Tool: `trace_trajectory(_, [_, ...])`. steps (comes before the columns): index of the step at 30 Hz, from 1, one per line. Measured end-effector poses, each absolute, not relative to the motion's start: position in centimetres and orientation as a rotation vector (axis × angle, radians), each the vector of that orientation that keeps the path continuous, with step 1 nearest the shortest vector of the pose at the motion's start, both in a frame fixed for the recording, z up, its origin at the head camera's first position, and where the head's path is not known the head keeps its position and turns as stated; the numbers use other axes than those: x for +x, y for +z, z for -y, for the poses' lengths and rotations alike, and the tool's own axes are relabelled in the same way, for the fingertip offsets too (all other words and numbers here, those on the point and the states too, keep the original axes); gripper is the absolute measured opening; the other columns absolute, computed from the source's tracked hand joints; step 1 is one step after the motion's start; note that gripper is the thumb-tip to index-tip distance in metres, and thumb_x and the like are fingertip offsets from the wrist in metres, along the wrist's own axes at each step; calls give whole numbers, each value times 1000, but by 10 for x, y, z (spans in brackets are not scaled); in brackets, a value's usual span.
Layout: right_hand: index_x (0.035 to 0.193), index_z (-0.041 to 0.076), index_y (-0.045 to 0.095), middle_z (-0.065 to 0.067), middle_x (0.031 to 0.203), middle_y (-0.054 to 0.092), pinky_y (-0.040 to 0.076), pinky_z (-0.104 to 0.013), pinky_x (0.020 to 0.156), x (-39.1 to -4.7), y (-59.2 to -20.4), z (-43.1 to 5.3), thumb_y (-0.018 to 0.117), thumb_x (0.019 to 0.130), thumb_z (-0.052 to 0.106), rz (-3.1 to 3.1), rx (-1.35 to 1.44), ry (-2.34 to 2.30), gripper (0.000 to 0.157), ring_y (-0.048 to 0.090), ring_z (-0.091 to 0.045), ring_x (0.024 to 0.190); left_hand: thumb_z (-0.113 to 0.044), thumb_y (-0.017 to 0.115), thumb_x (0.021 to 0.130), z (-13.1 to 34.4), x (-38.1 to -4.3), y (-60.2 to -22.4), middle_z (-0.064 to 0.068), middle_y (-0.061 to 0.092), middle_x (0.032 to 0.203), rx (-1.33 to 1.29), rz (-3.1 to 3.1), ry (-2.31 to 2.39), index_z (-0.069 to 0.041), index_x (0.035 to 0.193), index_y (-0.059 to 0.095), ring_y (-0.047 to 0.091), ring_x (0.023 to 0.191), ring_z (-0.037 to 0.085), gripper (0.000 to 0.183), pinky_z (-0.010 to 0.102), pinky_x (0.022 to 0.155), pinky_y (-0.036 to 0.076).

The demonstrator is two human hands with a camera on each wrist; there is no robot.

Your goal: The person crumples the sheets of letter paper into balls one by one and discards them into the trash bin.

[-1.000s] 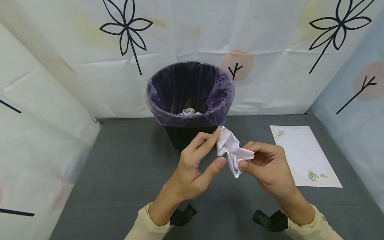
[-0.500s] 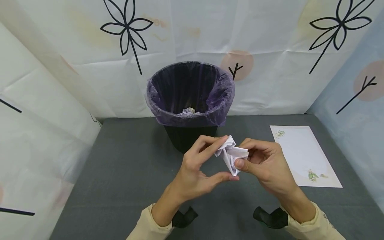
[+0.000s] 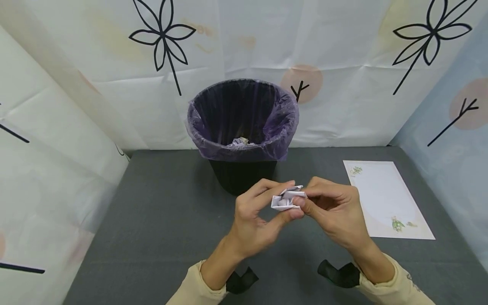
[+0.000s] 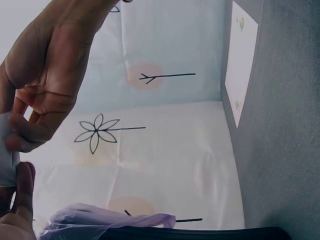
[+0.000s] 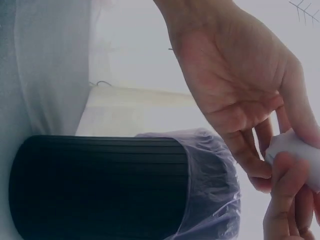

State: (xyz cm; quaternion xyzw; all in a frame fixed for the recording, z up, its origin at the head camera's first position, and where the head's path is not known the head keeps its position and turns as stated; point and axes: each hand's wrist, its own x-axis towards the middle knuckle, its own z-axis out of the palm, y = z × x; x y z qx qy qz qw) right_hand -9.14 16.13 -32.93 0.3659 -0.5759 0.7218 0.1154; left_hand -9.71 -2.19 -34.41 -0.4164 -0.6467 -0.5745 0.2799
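A small crumpled wad of white paper [image 3: 283, 202] is held between the two hands, in front of the bin in the head view. My left hand [image 3: 259, 214] grips its left side, thumb below and fingers above. From the right, my right hand [image 3: 333, 207] pinches it between thumb and fingertips. The left wrist view catches the paper [image 4: 6, 155] at its left edge, partly hidden by fingers, with the right hand [image 4: 55, 75] above it. In the right wrist view the left hand [image 5: 240, 75] reaches down to the paper [image 5: 292, 147], the right hand's fingers [image 5: 287, 195] below.
A black trash bin [image 3: 240, 176] with a purple plastic liner [image 3: 244, 153] stands at the back. Crumpled paper [image 3: 241, 142] lies inside it. A decorated white sheet [image 3: 389, 199] lies flat on the grey table [image 3: 164, 237] at right. Patterned cloth walls [image 3: 343, 114] enclose the table.
The paper has been squeezed from a larger, spiky shape into a smaller folded wad. The left hand's thumb and fingers have closed in on it, moving slightly right.
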Motion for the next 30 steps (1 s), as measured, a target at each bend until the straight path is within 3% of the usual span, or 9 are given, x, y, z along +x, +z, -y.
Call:
trace_trajectory(4, [109, -15, 68, -13, 98, 66, 56, -25, 68, -90, -326, -163, 70, 93, -4, 1723, 1066, 2123, 19, 63, -18, 81, -30, 61, 101, 24, -96, -343, 17, 62, 108, -1144, 1738, -1721, 14, 128, 61, 63, 94, 25, 52, 32, 78, 57])
trace_trajectory(8, [123, -23, 55, -23, 117, 58, 56, -32, 89, -91, -323, -168, 78, 86, -3, 1636, 1160, 2206, 47, 65, -27, 104, -30, 53, 106, 27, -95, -342, 22, 55, 119, -1200, 1723, -1885, 16, 135, 54, 56, 105, 30, 54, 32, 84, 53])
trace_trajectory(11, [130, -26, 48, -27, 126, 50, 52, -34, 98, -91, -322, -170, 85, 79, -3, 1604, 1234, 2181, 68, 59, -30, 114, -29, 53, 106, 28, -93, -341, 24, 54, 120, -1212, 1690, -1950, 16, 135, 53, 54, 106, 30, 54, 31, 85, 52])
trace_trajectory(14, [133, -27, 45, -28, 132, 49, 50, -35, 100, -91, -321, -169, 89, 75, -1, 1618, 1261, 2099, 77, 55, -31, 118, -27, 58, 104, 26, -93, -341, 28, 58, 117, -1163, 1627, -1982, 17, 137, 50, 60, 108, 30, 55, 33, 87, 55])
trace_trajectory(19, [126, -29, 50, -25, 126, 58, 53, -31, 95, -88, -322, -161, 88, 75, -1, 1595, 1193, 1977, 69, 57, -30, 117, -20, 65, 99, 18, -93, -342, 35, 66, 110, -1035, 1496, -1943, 13, 141, 48, 70, 103, 35, 56, 42, 84, 59])
trace_trajectory(24, [115, -26, 61, -21, 113, 64, 55, -31, 91, -88, -324, -154, 84, 78, -3, 1529, 1113, 1926, 49, 63, -27, 106, -16, 65, 99, 10, -92, -345, 35, 67, 103, -954, 1421, -1903, 12, 137, 55, 72, 98, 29, 48, 40, 81, 60])
trace_trajectory(30, [102, -19, 70, -18, 100, 64, 57, -26, 85, -91, -324, -147, 80, 83, -5, 1458, 1123, 1857, 26, 67, -24, 96, -14, 60, 102, 4, -92, -342, 27, 65, 94, -932, 1459, -1843, 17, 136, 53, 67, 89, 25, 46, 31, 76, 60])
